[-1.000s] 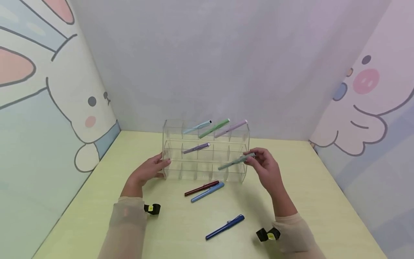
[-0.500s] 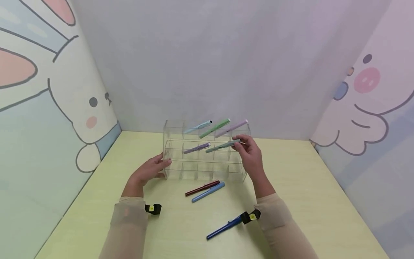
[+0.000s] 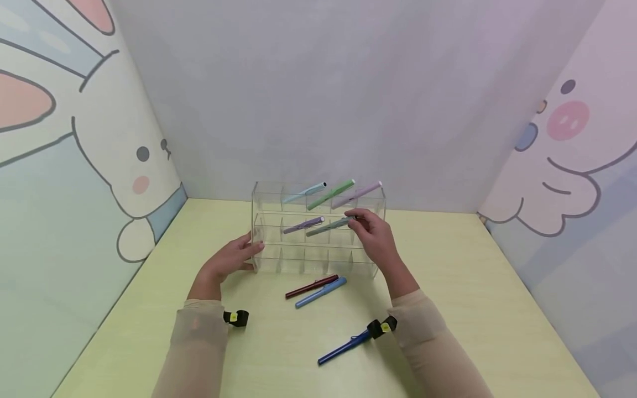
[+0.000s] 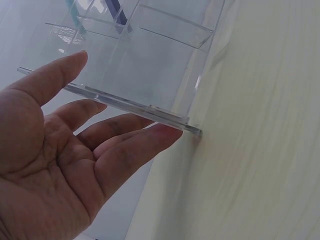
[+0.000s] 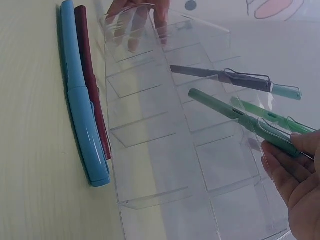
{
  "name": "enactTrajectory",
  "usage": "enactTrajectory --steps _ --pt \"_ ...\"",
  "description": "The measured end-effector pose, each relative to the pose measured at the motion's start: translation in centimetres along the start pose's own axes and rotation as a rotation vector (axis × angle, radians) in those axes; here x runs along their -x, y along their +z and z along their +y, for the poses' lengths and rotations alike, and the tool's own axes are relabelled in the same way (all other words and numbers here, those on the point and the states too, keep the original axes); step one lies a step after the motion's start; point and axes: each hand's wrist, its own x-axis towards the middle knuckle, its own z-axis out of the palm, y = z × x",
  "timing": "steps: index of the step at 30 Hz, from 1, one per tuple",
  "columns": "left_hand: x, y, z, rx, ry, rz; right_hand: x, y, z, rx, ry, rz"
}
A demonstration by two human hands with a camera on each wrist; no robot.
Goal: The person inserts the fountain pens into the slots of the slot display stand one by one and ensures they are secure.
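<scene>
A clear acrylic pen rack [image 3: 316,261] with three tiers of compartments stands on the table. My left hand [image 3: 226,264] holds its left end panel, thumb at the front edge and fingertips against the panel's outer face [image 4: 135,107]. My right hand [image 3: 375,236] pinches a grey-green fountain pen [image 3: 327,226] by its capped end, thumb against the fingers. This pen slants over the middle tier, its free end down at the compartments, just right of a purple pen [image 3: 303,225]. In the right wrist view, the held pen [image 5: 220,106] overlaps a brighter green pen [image 5: 260,113] behind.
Light blue, green [image 3: 330,194] and lilac [image 3: 357,194] pens lean in the top tier. A dark red pen [image 3: 311,287] and a blue pen [image 3: 320,293] lie before the rack. A navy pen [image 3: 344,349] lies nearer, partly behind the right wrist camera [image 3: 381,327].
My right hand has carried the grey-green pen up and left, from in front of the bottom tier to the middle tier beside the purple pen. The left hand has stayed on the rack.
</scene>
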Motion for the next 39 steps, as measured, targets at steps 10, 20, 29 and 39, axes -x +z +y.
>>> enactTrajectory --steps 10,20,29,39 --pt "-0.03 0.00 0.15 0.000 -0.006 0.003 -0.33 0.47 -0.20 0.107 -0.058 -0.036" --pt "-0.16 -0.09 0.15 -0.002 -0.009 0.000 -0.20 0.39 -0.11 0.141 -0.073 -0.062" --pt "-0.18 -0.13 0.06 0.008 -0.010 -0.001 -0.13 0.46 -0.10 0.188 -0.103 -0.073" --pt "-0.17 -0.14 -0.11 -0.005 -0.029 0.006 0.16 -0.47 -0.69 0.189 -0.124 -0.130"
